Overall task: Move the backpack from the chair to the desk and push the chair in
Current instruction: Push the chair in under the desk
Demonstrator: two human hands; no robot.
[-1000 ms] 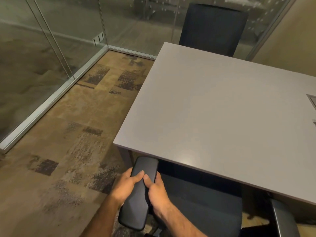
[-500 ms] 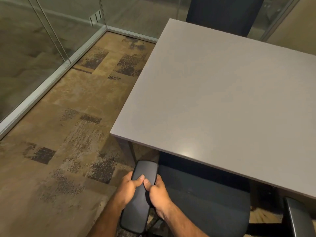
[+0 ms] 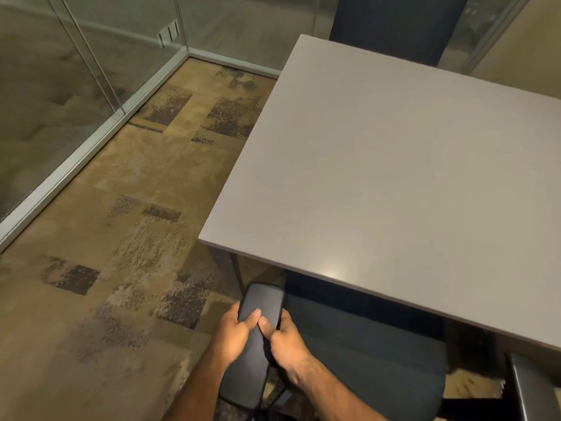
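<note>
A dark office chair [image 3: 373, 357] stands at the near edge of the grey desk [image 3: 394, 177], its seat partly under the desktop. Its black left armrest [image 3: 258, 338] runs from the desk corner back toward me. My left hand [image 3: 235, 337] grips the armrest from the left side and my right hand [image 3: 283, 341] grips it from the right, thumbs meeting on top. The chair's right armrest [image 3: 529, 387] shows at the bottom right. No backpack is in view.
A second dark chair [image 3: 391, 25] stands at the desk's far side. Glass walls with metal frames [image 3: 91, 144] run along the left and back. Patterned brown carpet [image 3: 127, 238] covers the floor to the left of the desk.
The view has shifted slightly between frames; the near chair sits a little farther under the desk. Both hands keep the same grip on the left armrest.
</note>
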